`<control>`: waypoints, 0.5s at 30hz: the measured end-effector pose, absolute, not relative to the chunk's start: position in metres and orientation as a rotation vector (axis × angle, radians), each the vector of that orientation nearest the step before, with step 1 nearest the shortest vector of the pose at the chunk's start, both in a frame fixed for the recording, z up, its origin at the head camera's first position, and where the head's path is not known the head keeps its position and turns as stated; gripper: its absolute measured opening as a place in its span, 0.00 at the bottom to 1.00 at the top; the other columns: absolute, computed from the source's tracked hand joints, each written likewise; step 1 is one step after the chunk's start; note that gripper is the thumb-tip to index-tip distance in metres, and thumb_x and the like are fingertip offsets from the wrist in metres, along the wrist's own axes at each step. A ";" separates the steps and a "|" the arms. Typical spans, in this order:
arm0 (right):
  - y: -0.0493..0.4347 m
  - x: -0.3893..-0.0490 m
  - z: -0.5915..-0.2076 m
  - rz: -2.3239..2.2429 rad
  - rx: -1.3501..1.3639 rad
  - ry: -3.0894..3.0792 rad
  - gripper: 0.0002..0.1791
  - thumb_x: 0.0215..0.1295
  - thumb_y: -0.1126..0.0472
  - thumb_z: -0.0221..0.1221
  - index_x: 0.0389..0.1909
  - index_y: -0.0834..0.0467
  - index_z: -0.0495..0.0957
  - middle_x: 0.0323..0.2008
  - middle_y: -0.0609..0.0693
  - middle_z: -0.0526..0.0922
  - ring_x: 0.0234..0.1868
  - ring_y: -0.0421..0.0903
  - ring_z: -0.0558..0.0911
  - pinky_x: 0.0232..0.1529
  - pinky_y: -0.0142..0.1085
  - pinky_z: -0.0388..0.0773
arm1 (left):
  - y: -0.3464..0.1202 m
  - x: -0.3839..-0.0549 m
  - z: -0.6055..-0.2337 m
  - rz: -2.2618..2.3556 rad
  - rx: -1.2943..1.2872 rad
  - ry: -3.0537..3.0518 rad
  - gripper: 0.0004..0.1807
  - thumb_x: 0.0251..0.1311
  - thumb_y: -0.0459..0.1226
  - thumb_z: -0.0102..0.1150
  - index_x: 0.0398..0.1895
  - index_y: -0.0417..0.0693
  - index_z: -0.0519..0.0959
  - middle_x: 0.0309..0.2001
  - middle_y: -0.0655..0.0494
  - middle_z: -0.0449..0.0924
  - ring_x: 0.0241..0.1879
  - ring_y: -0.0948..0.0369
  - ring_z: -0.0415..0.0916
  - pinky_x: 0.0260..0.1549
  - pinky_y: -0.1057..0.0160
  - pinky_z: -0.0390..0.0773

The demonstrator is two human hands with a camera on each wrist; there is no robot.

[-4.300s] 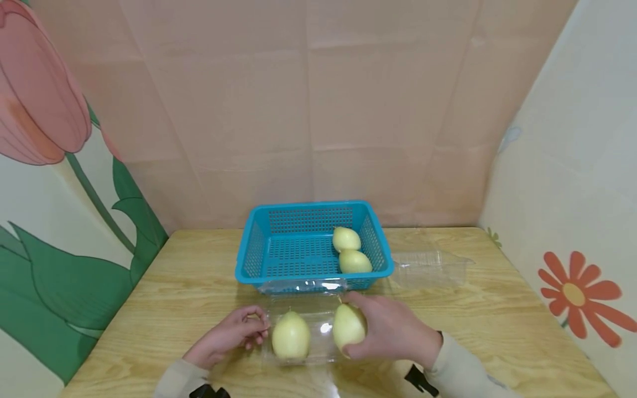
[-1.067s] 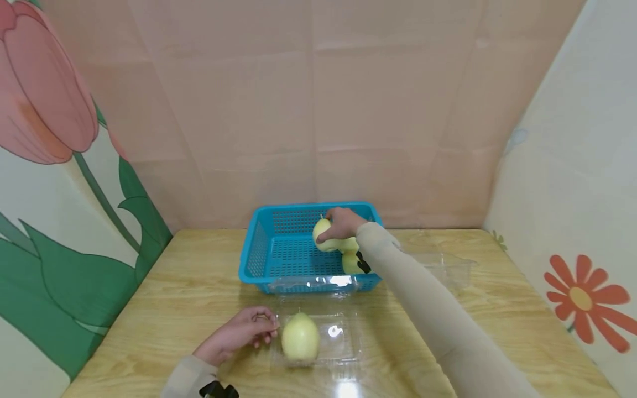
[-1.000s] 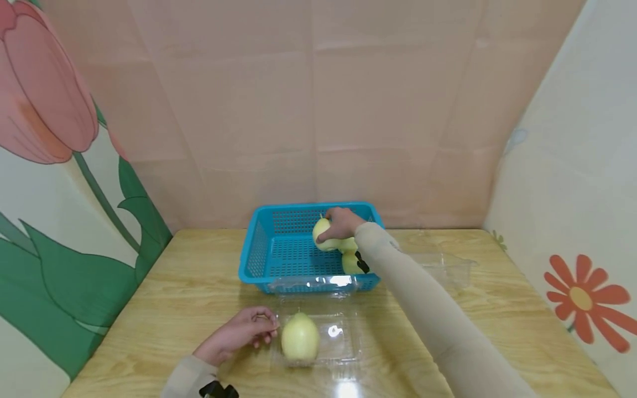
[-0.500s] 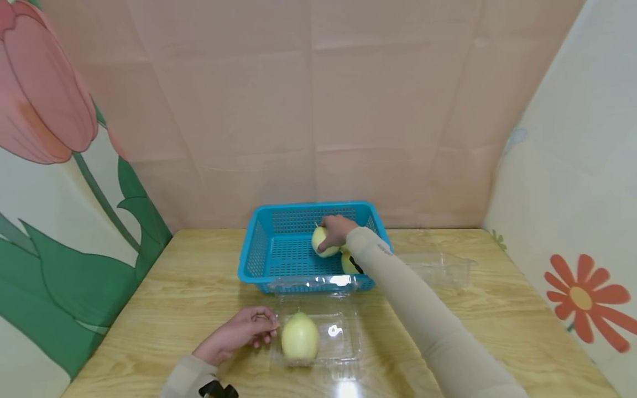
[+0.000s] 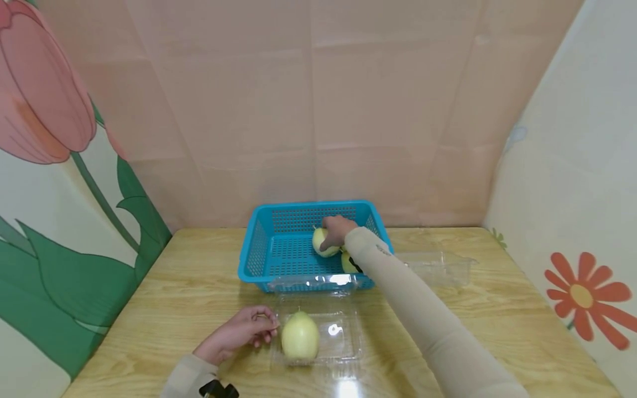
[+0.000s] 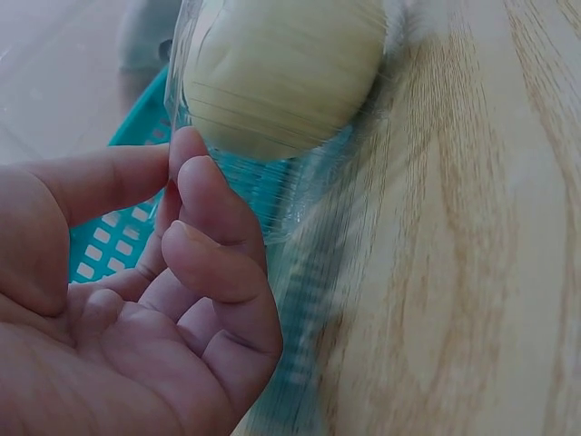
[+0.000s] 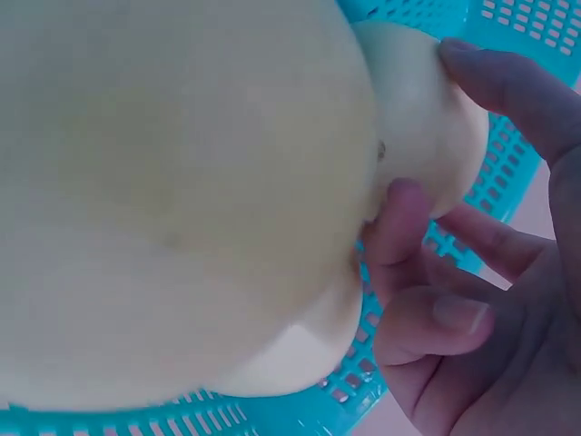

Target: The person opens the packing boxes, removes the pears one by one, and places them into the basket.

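In the head view my right hand (image 5: pixel 338 229) reaches into a blue plastic basket (image 5: pixel 313 204), gripping a pale yellow-green pear (image 5: pixel 321 243) between thumb and fingers. Another pear (image 5: pixel 348 263) shows just below it, partly covered by the wrist. A large pear (image 7: pixel 182 182) fills the left of the right wrist view, with the gripped pear (image 7: pixel 427 109) behind it. My left hand (image 5: pixel 251 326) pinches the left edge of a clear plastic clamshell box (image 5: pixel 343 342) in front of the basket. One pear (image 5: pixel 300 337) stands upright in the box's left half.
A second clear plastic container (image 5: pixel 443 268) lies right of the basket, partly behind the right sleeve (image 5: pixel 423 309). The box's raised lid (image 5: pixel 313 283) overlaps the basket's front. All stand on a wooden table (image 5: pixel 189 276) before a pink backdrop (image 5: pixel 224 110).
The right hand took a pear from the clamshell's right side to the basket, then lowered it slightly inside over the last second. The left hand stays at the box edge.
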State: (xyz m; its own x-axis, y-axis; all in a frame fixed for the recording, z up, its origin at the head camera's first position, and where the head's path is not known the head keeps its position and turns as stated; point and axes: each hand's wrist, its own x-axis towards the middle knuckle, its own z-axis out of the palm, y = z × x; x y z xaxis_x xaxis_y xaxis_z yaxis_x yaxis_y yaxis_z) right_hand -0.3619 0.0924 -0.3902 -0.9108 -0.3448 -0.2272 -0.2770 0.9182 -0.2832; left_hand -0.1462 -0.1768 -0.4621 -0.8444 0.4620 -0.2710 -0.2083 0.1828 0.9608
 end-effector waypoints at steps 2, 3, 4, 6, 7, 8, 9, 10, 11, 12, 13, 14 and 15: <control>0.095 -0.361 -0.386 -0.387 -0.457 2.778 0.39 0.55 0.46 0.72 0.65 0.56 0.71 0.58 0.54 0.78 0.49 0.50 0.79 0.46 0.44 0.78 | -0.177 -0.146 -0.462 1.712 0.236 1.949 0.09 0.67 0.37 0.58 0.41 0.38 0.74 0.32 0.53 0.81 0.28 0.63 0.74 0.24 0.70 0.72; 0.096 -0.361 -0.384 -0.411 -0.450 2.762 0.40 0.56 0.47 0.72 0.67 0.56 0.70 0.60 0.55 0.77 0.49 0.50 0.79 0.47 0.45 0.79 | -0.177 -0.146 -0.462 1.714 0.236 1.949 0.09 0.67 0.37 0.58 0.42 0.38 0.74 0.32 0.53 0.81 0.28 0.63 0.74 0.24 0.70 0.72; 0.097 -0.361 -0.381 -0.439 -0.442 2.746 0.41 0.56 0.48 0.72 0.68 0.57 0.69 0.62 0.56 0.76 0.50 0.51 0.80 0.48 0.46 0.79 | -0.177 -0.146 -0.463 1.715 0.237 1.949 0.09 0.67 0.36 0.58 0.42 0.38 0.74 0.32 0.53 0.80 0.28 0.63 0.74 0.24 0.70 0.72; 0.101 -0.362 -0.376 -0.489 -0.444 2.721 0.41 0.58 0.49 0.71 0.69 0.58 0.68 0.65 0.57 0.74 0.48 0.51 0.81 0.47 0.45 0.80 | -0.177 -0.147 -0.463 1.717 0.241 1.951 0.09 0.66 0.36 0.58 0.42 0.38 0.74 0.32 0.53 0.80 0.29 0.62 0.74 0.24 0.70 0.72; 0.103 -0.362 -0.374 -0.509 -0.450 2.708 0.40 0.59 0.49 0.70 0.70 0.58 0.67 0.65 0.58 0.73 0.46 0.51 0.82 0.46 0.46 0.81 | -0.177 -0.147 -0.463 1.717 0.244 1.955 0.09 0.66 0.36 0.57 0.42 0.38 0.74 0.33 0.53 0.80 0.29 0.62 0.75 0.24 0.70 0.72; 0.105 -0.362 -0.371 -0.522 -0.459 2.699 0.40 0.59 0.49 0.70 0.69 0.59 0.67 0.65 0.58 0.73 0.45 0.51 0.83 0.46 0.45 0.81 | -0.177 -0.148 -0.463 1.719 0.249 1.958 0.09 0.66 0.36 0.57 0.41 0.38 0.74 0.32 0.53 0.80 0.29 0.62 0.75 0.24 0.70 0.72; 0.107 -0.362 -0.368 -0.535 -0.465 2.692 0.39 0.60 0.49 0.70 0.69 0.59 0.67 0.64 0.58 0.73 0.43 0.50 0.83 0.45 0.45 0.82 | -0.177 -0.148 -0.464 1.719 0.254 1.962 0.09 0.66 0.36 0.57 0.41 0.38 0.74 0.32 0.53 0.80 0.29 0.62 0.75 0.23 0.69 0.72; 0.109 -0.361 -0.365 -0.547 -0.470 2.683 0.39 0.60 0.50 0.69 0.69 0.59 0.68 0.64 0.58 0.74 0.42 0.50 0.84 0.45 0.45 0.82 | -0.176 -0.148 -0.464 1.719 0.257 1.966 0.08 0.66 0.36 0.57 0.41 0.38 0.74 0.32 0.53 0.80 0.29 0.61 0.75 0.23 0.69 0.72; 0.111 -0.359 -0.361 -0.556 -0.474 2.675 0.38 0.61 0.50 0.69 0.69 0.59 0.68 0.64 0.58 0.74 0.41 0.50 0.84 0.44 0.46 0.82 | -0.176 -0.148 -0.464 1.720 0.260 1.968 0.08 0.67 0.36 0.57 0.41 0.38 0.74 0.32 0.53 0.80 0.29 0.61 0.75 0.23 0.69 0.72; 0.113 -0.357 -0.356 -0.561 -0.473 2.670 0.37 0.61 0.50 0.69 0.68 0.59 0.68 0.62 0.57 0.75 0.40 0.50 0.84 0.44 0.46 0.81 | -0.175 -0.149 -0.464 1.719 0.261 1.968 0.08 0.67 0.36 0.56 0.40 0.38 0.74 0.32 0.53 0.80 0.29 0.61 0.75 0.23 0.69 0.72; 0.115 -0.353 -0.351 -0.567 -0.470 2.662 0.37 0.62 0.50 0.68 0.68 0.59 0.68 0.61 0.57 0.76 0.40 0.50 0.84 0.43 0.46 0.81 | -0.175 -0.149 -0.464 1.718 0.260 1.968 0.08 0.67 0.36 0.56 0.40 0.38 0.74 0.32 0.53 0.80 0.28 0.61 0.75 0.23 0.69 0.72; 0.117 -0.350 -0.346 -0.575 -0.463 2.659 0.36 0.62 0.50 0.68 0.68 0.58 0.69 0.59 0.57 0.77 0.39 0.50 0.84 0.41 0.46 0.81 | -0.174 -0.149 -0.465 1.718 0.259 1.966 0.07 0.67 0.36 0.56 0.40 0.39 0.74 0.32 0.54 0.80 0.28 0.61 0.75 0.23 0.69 0.72; 0.118 -0.346 -0.340 -0.581 -0.460 2.656 0.35 0.62 0.51 0.67 0.68 0.58 0.69 0.57 0.57 0.78 0.39 0.51 0.84 0.40 0.46 0.81 | -0.174 -0.149 -0.465 1.718 0.255 1.963 0.07 0.67 0.36 0.56 0.39 0.39 0.74 0.32 0.54 0.80 0.28 0.61 0.75 0.23 0.69 0.72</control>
